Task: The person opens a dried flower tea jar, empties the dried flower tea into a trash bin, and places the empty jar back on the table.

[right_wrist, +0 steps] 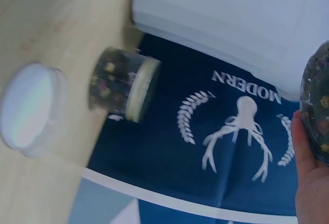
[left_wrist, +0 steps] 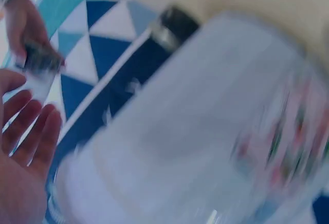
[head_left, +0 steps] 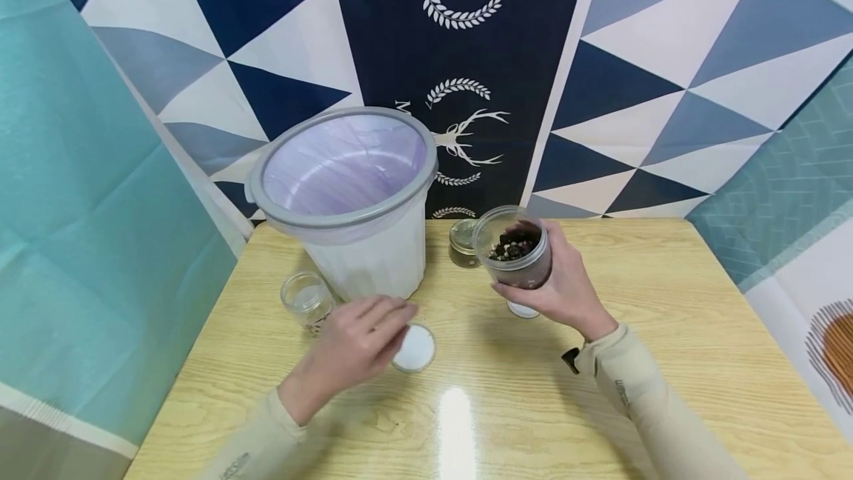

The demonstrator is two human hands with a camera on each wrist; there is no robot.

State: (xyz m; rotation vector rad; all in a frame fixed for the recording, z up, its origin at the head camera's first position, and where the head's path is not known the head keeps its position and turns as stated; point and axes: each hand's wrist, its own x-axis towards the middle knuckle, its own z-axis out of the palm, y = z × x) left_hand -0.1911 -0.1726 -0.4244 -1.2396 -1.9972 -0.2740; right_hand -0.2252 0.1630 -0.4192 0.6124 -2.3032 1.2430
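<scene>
1. The right hand (head_left: 566, 284) grips an open clear jar (head_left: 514, 248) holding dark dried bits, lifted and tilted above the wooden worktop (head_left: 666, 332).
2. The left hand (head_left: 360, 339) hovers with loosely spread fingers, holding nothing, over a white lid (head_left: 416, 349) lying on the worktop.
3. A white bin (head_left: 353, 198) with a grey rim and purple liner stands behind.
4. An empty glass jar (head_left: 305, 300) sits left of the bin; a lidded jar (head_left: 462, 241) stands just beside the held jar.

L hand (left_wrist: 23, 147) open beside blurred white bin (left_wrist: 175, 131).
</scene>
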